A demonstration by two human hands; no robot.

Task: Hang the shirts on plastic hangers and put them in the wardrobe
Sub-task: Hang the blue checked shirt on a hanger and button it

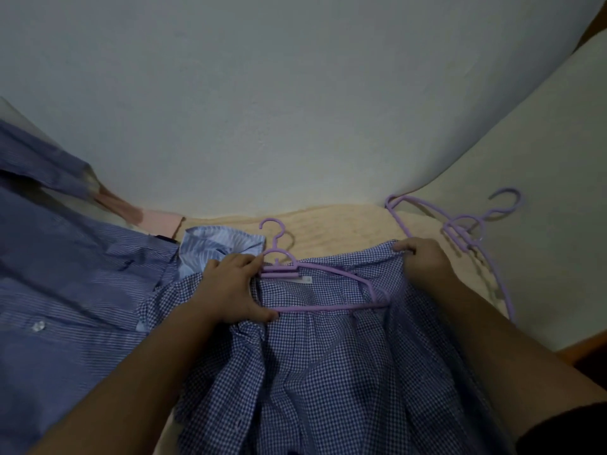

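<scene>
Bare cream bed cover lies open beyond the checked shirt, between the hook of the purple hanger and the spare hangers at right. The left side is crowded: striped shirts cover the bed up to the wall, which closes off the far edge. Both forearms flank the checked shirt, leaving a passage down its middle.
</scene>
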